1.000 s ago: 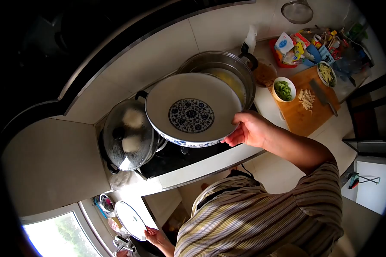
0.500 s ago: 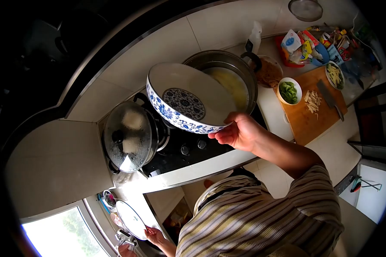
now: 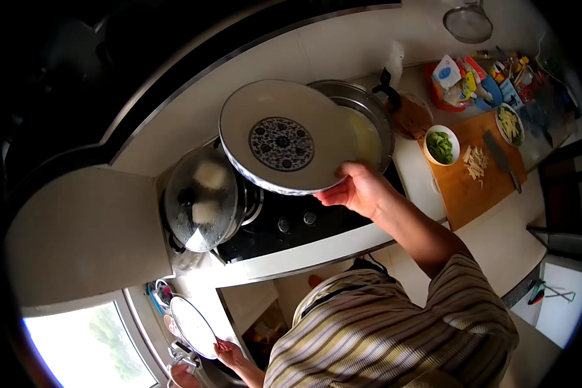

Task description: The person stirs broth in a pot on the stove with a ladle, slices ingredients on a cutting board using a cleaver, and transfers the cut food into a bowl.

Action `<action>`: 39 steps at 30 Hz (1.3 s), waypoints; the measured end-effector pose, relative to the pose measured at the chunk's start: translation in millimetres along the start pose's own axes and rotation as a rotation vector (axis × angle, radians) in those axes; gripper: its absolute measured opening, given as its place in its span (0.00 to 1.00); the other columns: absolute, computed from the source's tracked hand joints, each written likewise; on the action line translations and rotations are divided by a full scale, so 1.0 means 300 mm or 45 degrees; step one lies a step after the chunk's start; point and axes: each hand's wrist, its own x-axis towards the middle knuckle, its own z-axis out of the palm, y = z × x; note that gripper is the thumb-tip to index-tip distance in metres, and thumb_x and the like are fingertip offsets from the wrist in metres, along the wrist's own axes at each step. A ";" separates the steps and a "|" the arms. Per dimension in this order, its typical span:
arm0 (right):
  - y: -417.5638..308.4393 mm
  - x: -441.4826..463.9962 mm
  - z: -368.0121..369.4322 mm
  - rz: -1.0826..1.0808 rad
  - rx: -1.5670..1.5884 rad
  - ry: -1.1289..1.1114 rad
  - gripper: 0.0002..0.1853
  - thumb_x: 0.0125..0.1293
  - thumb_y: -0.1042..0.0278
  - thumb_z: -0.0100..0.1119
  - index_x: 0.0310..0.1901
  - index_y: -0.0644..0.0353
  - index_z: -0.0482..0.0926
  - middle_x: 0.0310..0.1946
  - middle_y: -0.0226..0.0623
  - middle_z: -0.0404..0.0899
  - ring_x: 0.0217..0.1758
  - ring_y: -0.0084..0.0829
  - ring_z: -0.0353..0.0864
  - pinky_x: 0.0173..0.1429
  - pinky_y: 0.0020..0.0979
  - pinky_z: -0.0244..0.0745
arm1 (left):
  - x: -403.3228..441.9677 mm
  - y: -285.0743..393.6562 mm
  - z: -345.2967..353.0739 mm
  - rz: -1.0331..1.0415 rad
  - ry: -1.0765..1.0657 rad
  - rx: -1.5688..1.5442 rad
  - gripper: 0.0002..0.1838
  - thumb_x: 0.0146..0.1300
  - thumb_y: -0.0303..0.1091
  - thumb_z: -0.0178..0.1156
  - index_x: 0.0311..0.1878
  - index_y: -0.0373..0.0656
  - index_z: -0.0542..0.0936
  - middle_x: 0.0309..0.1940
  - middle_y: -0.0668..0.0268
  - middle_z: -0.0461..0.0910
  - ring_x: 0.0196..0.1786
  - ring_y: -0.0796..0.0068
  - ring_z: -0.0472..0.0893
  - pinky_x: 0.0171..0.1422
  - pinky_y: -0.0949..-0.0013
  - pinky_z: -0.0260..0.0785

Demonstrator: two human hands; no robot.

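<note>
My right hand (image 3: 359,191) grips the rim of a large white bowl (image 3: 343,139) with a blue floral medallion inside and a blue pattern outside. The bowl is tilted, its inside facing me, and no food shows in it. Behind it, a wide metal pot (image 3: 383,123) holds pale yellowish contents and is partly hidden by the bowl. Low on the left, my left hand (image 3: 229,354) is closed on the edge of a white plate (image 3: 194,326), held near the sink area.
A glass-lidded pot (image 3: 204,197) with pale round pieces inside stands left on the black stove (image 3: 271,236). To the right, a cutting board (image 3: 462,204) bears a bowl of green slices (image 3: 441,147), pale strips (image 3: 476,161) and a knife (image 3: 502,160). A spray bottle (image 3: 394,63) stands behind.
The large bowl has turned in my right hand, so more of its inside faces me and less of its outer pattern shows. My left hand still holds the plate.
</note>
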 end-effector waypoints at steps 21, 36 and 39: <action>1.018 -0.077 0.817 0.144 -1.478 -0.334 0.29 0.48 0.68 0.48 0.55 0.71 0.67 0.32 0.46 0.78 0.20 0.33 0.78 0.10 0.29 0.71 | -0.130 0.567 -0.575 0.401 0.124 -0.151 0.08 0.66 0.32 0.52 0.41 0.39 0.78 0.32 0.65 0.82 0.32 0.76 0.81 0.33 0.76 0.75; 2.925 -0.259 1.448 -0.206 -3.185 -1.757 0.13 0.53 0.72 0.52 0.33 0.75 0.79 0.23 0.50 0.81 0.23 0.39 0.84 0.26 0.33 0.80 | -0.756 0.495 -1.283 0.987 0.989 -0.386 0.11 0.63 0.34 0.56 0.44 0.38 0.79 0.34 0.62 0.83 0.33 0.73 0.81 0.32 0.76 0.71; 3.129 -0.306 1.389 -0.854 -3.116 -1.802 0.13 0.54 0.72 0.52 0.35 0.74 0.79 0.23 0.49 0.81 0.23 0.40 0.84 0.27 0.34 0.80 | -0.819 0.451 -1.326 0.940 1.053 -0.467 0.11 0.63 0.35 0.57 0.45 0.40 0.79 0.35 0.64 0.84 0.34 0.75 0.82 0.33 0.77 0.71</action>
